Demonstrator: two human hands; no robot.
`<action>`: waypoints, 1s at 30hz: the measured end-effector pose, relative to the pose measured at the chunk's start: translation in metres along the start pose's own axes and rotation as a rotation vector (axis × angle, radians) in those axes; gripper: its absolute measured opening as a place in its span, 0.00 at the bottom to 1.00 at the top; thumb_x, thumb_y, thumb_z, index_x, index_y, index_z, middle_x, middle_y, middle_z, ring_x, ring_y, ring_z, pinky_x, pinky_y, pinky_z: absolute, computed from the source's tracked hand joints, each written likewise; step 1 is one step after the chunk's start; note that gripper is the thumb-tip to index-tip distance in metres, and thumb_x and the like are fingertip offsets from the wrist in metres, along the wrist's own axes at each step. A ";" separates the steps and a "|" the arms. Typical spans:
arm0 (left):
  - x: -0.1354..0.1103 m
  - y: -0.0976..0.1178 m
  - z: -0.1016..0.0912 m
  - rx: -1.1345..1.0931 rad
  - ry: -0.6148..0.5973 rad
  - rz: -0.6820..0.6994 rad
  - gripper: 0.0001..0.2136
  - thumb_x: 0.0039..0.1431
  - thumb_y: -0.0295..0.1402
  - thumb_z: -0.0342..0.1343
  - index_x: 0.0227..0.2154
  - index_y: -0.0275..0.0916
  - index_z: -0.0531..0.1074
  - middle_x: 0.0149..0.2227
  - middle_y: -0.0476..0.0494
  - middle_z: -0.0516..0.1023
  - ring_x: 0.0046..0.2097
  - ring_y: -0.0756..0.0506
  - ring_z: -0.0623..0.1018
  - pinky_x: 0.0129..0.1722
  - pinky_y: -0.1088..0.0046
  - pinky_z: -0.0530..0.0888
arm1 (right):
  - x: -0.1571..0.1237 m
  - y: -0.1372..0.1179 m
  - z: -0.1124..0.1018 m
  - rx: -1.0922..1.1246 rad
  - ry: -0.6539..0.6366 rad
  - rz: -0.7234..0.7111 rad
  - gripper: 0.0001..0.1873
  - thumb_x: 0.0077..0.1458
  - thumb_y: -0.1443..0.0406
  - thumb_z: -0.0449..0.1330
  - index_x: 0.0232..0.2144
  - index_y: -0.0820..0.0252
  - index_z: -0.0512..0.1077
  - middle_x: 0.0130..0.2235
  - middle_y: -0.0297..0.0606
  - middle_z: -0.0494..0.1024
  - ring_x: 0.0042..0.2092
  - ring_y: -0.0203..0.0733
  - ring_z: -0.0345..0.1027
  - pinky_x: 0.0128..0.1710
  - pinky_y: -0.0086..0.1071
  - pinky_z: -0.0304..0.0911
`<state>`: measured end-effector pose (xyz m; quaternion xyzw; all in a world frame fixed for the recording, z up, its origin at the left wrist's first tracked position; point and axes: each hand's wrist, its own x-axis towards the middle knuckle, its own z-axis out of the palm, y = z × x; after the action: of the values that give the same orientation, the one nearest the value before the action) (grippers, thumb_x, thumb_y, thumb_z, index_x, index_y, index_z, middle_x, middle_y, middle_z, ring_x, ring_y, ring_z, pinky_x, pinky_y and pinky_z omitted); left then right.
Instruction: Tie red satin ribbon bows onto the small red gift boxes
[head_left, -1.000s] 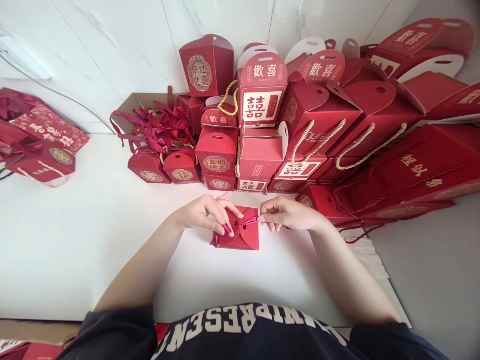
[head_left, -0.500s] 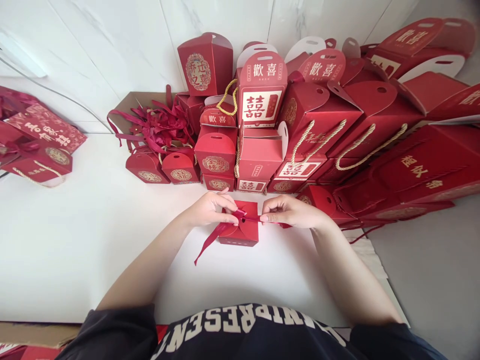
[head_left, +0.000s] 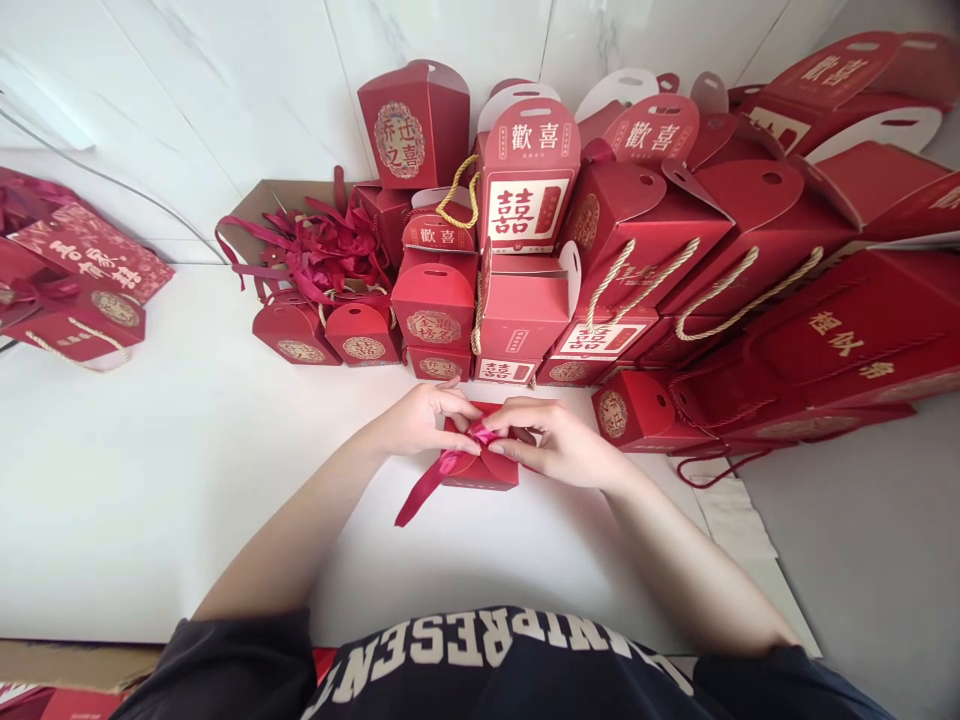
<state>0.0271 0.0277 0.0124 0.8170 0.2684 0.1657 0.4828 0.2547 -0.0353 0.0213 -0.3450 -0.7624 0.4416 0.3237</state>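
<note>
Red ribbon (head_left: pixel 424 492) is pinched in our fingertips: our left hand (head_left: pixel 420 420) and right hand (head_left: pixel 551 442) both close on it atop the small box (head_left: pixel 491 472). The box stands on the white table (head_left: pixel 150 470), near the stacked gift boxes (head_left: pixel 525 270). Its flaps are shut, and no bow shows yet. One tail trails loose.

The top of the small red box (head_left: pixel 491 472) is largely covered by the left hand (head_left: pixel 420 420) and the right hand (head_left: pixel 555 445). The ribbon (head_left: pixel 424 490), pinched by the left hand, is lost beneath the right hand's fingers, where no grip can be judged. Far left of the left hand, red boxes (head_left: pixel 52 300) are cut off by the edge.
</note>
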 end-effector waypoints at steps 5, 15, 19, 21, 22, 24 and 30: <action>0.000 0.002 0.001 0.022 0.015 0.019 0.12 0.49 0.41 0.68 0.32 0.38 0.81 0.30 0.49 0.82 0.35 0.47 0.78 0.67 0.58 0.53 | 0.000 -0.004 0.010 -0.278 0.037 -0.070 0.12 0.63 0.66 0.56 0.47 0.54 0.75 0.42 0.40 0.79 0.41 0.42 0.73 0.42 0.34 0.67; -0.001 0.003 0.004 0.037 0.037 -0.006 0.10 0.55 0.40 0.63 0.30 0.38 0.81 0.30 0.45 0.81 0.36 0.47 0.75 0.50 0.67 0.70 | -0.002 -0.013 0.005 -0.217 0.086 0.047 0.08 0.63 0.60 0.57 0.41 0.56 0.72 0.36 0.36 0.76 0.36 0.38 0.69 0.36 0.30 0.64; -0.001 0.002 0.004 0.033 0.017 0.012 0.07 0.56 0.38 0.63 0.32 0.39 0.80 0.31 0.48 0.81 0.35 0.49 0.77 0.61 0.61 0.61 | 0.001 -0.003 0.003 -0.236 0.167 0.098 0.09 0.62 0.59 0.59 0.35 0.58 0.73 0.35 0.37 0.75 0.37 0.39 0.68 0.38 0.32 0.62; -0.001 0.002 0.005 0.009 0.033 0.001 0.08 0.55 0.37 0.64 0.31 0.37 0.77 0.29 0.49 0.80 0.33 0.50 0.77 0.64 0.59 0.58 | 0.002 0.001 0.005 -0.258 0.158 0.081 0.09 0.62 0.61 0.58 0.33 0.58 0.74 0.34 0.37 0.75 0.36 0.39 0.67 0.39 0.32 0.61; -0.002 0.003 0.006 -0.015 0.044 -0.018 0.09 0.54 0.38 0.65 0.30 0.36 0.75 0.29 0.49 0.80 0.32 0.50 0.77 0.62 0.59 0.62 | 0.002 0.003 0.006 -0.257 0.161 0.073 0.08 0.62 0.62 0.58 0.32 0.58 0.74 0.34 0.37 0.75 0.36 0.39 0.67 0.39 0.32 0.61; -0.003 0.003 0.007 -0.082 0.057 -0.067 0.11 0.53 0.38 0.65 0.30 0.35 0.72 0.29 0.49 0.77 0.31 0.50 0.78 0.50 0.64 0.72 | 0.002 0.004 0.007 -0.233 0.188 0.067 0.08 0.63 0.63 0.57 0.32 0.58 0.74 0.33 0.37 0.75 0.35 0.39 0.67 0.37 0.32 0.61; -0.003 0.005 0.006 -0.193 0.017 -0.089 0.13 0.53 0.37 0.64 0.28 0.36 0.66 0.28 0.51 0.71 0.34 0.49 0.78 0.34 0.75 0.73 | 0.003 0.000 0.008 -0.212 0.166 0.007 0.07 0.61 0.61 0.59 0.37 0.57 0.74 0.37 0.37 0.78 0.39 0.41 0.69 0.44 0.35 0.61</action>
<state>0.0289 0.0196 0.0140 0.7525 0.2913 0.1763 0.5638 0.2468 -0.0363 0.0186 -0.4154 -0.7742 0.3296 0.3456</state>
